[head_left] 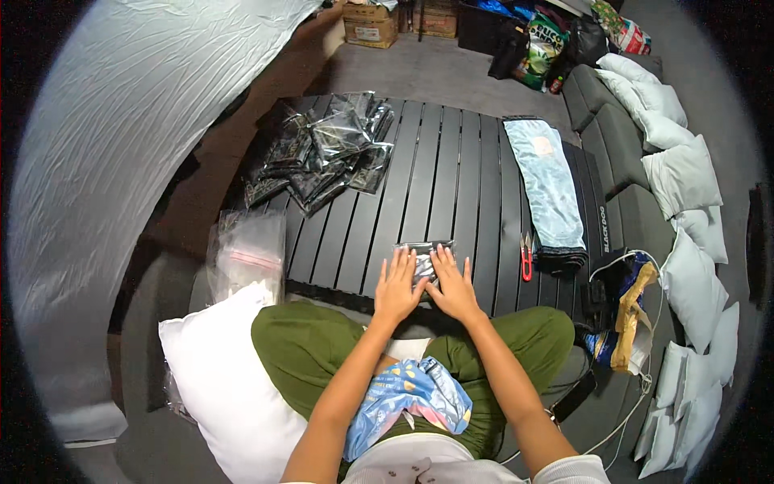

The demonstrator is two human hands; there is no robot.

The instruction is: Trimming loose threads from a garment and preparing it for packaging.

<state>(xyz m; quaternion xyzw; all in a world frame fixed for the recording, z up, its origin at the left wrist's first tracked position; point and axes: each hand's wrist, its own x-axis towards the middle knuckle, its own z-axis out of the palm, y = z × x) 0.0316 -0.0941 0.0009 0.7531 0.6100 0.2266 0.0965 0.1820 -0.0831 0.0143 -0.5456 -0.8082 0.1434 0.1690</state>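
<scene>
Black packet [423, 260], one, under two hands [397, 290]

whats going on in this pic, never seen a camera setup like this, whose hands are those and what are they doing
There is no machine here, just a person's two bare hands. The single picture comes from a wide fisheye camera worn on that person's head and looking down, which is why straight edges bend and the forearms enter from below.

The left hand and right hand lie flat, side by side, on a small dark packet with a shiny clear wrapper. They touch it without gripping it.

The packet is at the near edge of a black slatted table. Also on the table are a pile of similar packets at the far left, and a light blue cloth and red-handled snips on the right.
</scene>
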